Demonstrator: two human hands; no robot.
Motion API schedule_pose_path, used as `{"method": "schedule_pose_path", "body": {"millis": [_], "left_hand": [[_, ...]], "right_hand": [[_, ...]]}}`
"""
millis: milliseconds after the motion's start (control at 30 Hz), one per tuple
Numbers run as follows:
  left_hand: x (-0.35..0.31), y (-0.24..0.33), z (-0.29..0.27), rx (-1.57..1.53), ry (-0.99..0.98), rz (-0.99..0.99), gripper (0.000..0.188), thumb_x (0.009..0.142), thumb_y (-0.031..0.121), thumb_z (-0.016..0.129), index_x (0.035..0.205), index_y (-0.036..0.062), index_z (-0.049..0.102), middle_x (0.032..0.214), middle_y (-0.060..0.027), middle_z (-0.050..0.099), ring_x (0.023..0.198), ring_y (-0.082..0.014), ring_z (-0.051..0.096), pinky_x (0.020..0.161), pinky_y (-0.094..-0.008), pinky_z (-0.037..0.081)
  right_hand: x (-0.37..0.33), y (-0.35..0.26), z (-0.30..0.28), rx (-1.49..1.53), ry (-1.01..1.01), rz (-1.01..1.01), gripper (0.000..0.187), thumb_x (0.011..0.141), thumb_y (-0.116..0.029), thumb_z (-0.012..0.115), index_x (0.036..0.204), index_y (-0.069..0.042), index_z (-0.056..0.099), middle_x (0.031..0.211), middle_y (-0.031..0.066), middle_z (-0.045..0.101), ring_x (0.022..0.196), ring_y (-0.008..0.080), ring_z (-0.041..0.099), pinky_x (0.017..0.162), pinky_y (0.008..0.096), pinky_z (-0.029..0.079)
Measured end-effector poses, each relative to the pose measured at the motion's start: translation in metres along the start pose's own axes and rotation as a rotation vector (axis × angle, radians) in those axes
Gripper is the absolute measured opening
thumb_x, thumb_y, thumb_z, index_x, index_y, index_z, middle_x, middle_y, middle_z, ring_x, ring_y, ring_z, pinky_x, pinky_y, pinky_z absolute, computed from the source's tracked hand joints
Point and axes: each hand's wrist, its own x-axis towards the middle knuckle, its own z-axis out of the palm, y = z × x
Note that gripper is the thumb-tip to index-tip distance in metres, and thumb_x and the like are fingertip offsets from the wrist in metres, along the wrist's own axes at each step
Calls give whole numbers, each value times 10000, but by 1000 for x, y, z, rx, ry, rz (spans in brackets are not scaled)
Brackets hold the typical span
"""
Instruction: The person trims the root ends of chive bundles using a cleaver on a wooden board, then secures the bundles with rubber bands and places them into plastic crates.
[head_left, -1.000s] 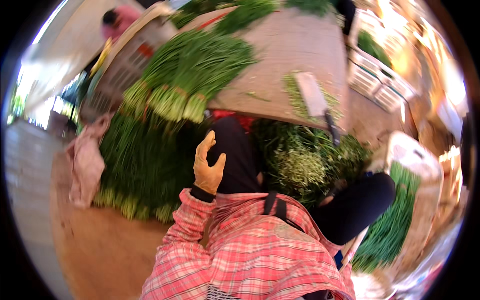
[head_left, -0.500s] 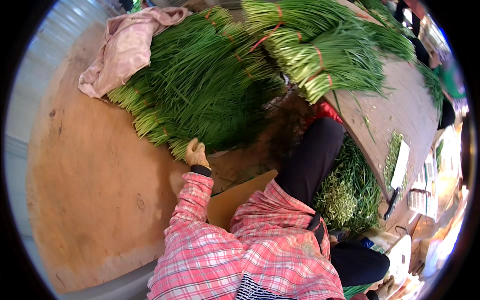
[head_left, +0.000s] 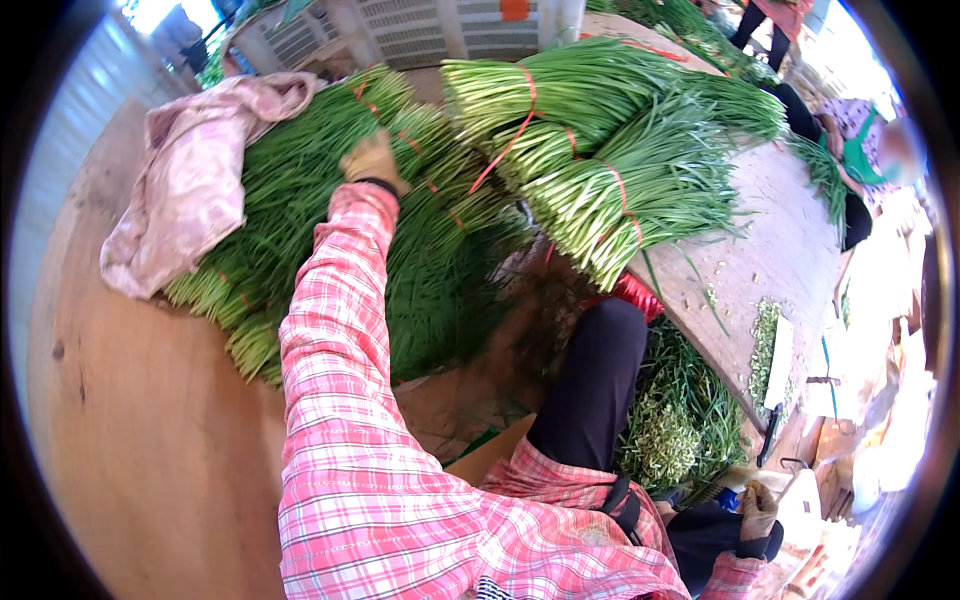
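My left hand [head_left: 374, 163], in a tan glove, is stretched out over a pile of long green chives [head_left: 335, 190], close to the red ties round their pale ends. It is blurred, so its fingers cannot be made out well. Low on the right, near my knee, my gloved right hand [head_left: 760, 515] has its fingers curled together; whatever may be inside them is hidden. More tied chive bundles [head_left: 625, 190] are stacked on a board to the right of the pile. A pinkish cloth [head_left: 190, 190] covers the pile's left edge.
A long-bladed knife [head_left: 776, 375] lies on the board [head_left: 790, 215] beside chopped scraps. Loose greens and trimmings [head_left: 660, 435] are heaped below the board. Behind the pile stands a pale plastic crate [head_left: 400, 35]. Another person [head_left: 865, 150] is at the far right.
My left hand has moved from the pile's near edge to its far tied ends. The view has shifted, showing the crate and my right hand more fully.
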Motion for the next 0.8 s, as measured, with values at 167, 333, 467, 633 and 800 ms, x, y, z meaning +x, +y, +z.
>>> {"method": "schedule_pose_path", "body": {"millis": [167,333,467,633,800], "left_hand": [[23,-37,40,58,163,-58,635,581,368,790,1091,117,507,933,-110,658,867,-290,663,740,-429,526],[-35,-53,-25,-119,448,-190,717,586,400,800,1202,177,507,986,-109,657,916,-325,637,755,-442,503],[-122,-69,-89,-311,845,34,654,649,314,810,1167,-2,564,1080,-165,643,932,-293,627,857,-390,473],[-242,-3,-164,-652,549,266,722,650,54,796,1279,-55,457,1235,-177,555,1068,-249,565,958,-369,425],[-264,189,-191,-585,413,997,715,605,107,814,1254,45,519,1116,-131,611,1005,-273,597,884,-354,467]], "right_hand": [[-25,4,1,59,47,124,158,935,-103,545,1033,-3,618,705,18,586,532,57,482,493,174,376],[3,14,-5,-21,176,-102,144,922,-85,543,982,16,627,742,1,564,608,55,465,544,189,373],[55,-9,11,-247,361,-293,244,869,-112,598,1089,-7,609,953,82,599,867,190,559,753,304,457],[118,-45,31,-627,292,-325,710,704,-376,749,1230,29,495,1072,211,597,962,352,592,818,422,479],[134,-29,10,-709,298,-206,657,703,-235,730,1243,34,470,1057,242,572,941,365,584,785,422,490]]}}
